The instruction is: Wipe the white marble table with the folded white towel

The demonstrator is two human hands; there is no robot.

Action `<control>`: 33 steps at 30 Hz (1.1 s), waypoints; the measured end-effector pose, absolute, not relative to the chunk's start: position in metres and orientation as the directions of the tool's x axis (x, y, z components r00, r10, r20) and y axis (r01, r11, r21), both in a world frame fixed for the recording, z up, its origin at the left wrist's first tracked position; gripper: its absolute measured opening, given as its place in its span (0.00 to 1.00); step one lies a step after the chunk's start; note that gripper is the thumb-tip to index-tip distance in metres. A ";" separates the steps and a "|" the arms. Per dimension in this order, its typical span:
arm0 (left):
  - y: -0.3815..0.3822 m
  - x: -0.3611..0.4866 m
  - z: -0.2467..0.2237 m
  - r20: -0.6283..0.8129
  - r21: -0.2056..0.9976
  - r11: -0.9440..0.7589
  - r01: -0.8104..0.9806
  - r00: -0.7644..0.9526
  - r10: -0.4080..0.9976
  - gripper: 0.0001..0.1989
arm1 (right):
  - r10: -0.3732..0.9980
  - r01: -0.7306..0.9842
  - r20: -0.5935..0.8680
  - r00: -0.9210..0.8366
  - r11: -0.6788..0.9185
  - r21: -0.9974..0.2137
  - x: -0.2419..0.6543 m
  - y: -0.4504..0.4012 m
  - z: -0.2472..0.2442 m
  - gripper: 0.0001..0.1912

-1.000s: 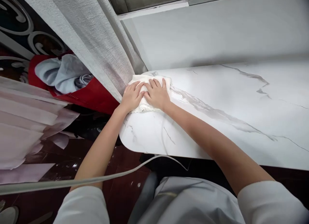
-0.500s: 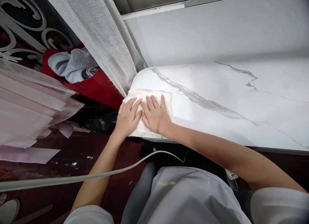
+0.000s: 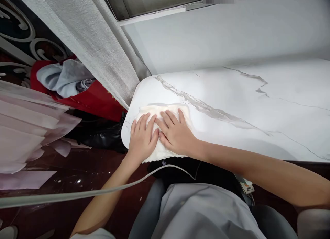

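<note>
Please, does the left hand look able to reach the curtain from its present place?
Probably yes. The left hand lies flat on the cloth, close to the lower end of the curtain; only a strip of the table seems to separate them.

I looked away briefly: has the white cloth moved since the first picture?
Yes: the cloth shifted off the grey streak toward the near edge of the table.

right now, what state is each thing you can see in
White cloth, spread out under both hands
Left hand, open, palm down on the cloth
Right hand, open, palm down on the cloth
Marbled tabletop, partly covered by the cloth
Red bag, open at the top
Pale fabric inside, crumpled
Curtain, hanging in folds
Cable, loosely curved
</note>
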State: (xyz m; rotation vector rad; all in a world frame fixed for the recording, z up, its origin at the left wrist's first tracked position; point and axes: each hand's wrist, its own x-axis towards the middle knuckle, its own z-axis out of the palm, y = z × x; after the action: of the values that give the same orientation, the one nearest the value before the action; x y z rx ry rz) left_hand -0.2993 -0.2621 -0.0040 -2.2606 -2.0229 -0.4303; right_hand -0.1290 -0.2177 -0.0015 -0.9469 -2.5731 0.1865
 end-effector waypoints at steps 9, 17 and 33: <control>-0.164 -0.328 -0.003 0.260 0.142 -0.170 0.975 0.129 0.957 0.24 | 0.685 0.603 0.263 -0.679 0.725 -0.332 -0.154 -0.125 -0.003 0.27; -0.060 -0.337 -0.006 0.258 0.146 -0.246 0.958 0.203 0.944 0.25 | 0.764 0.676 0.292 -0.576 0.646 -0.355 -0.165 -0.041 -0.008 0.26; 0.025 -0.296 -0.004 0.230 0.143 -0.217 0.966 0.181 0.956 0.24 | 0.810 0.719 0.296 -0.506 0.585 -0.374 -0.133 0.039 -0.010 0.27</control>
State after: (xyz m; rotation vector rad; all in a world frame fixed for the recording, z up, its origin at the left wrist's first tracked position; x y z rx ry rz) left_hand -0.2957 0.0251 -0.0038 -2.3869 -1.9440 -0.4210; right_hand -0.1326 0.0387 -0.0099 -1.2250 -2.3783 0.2806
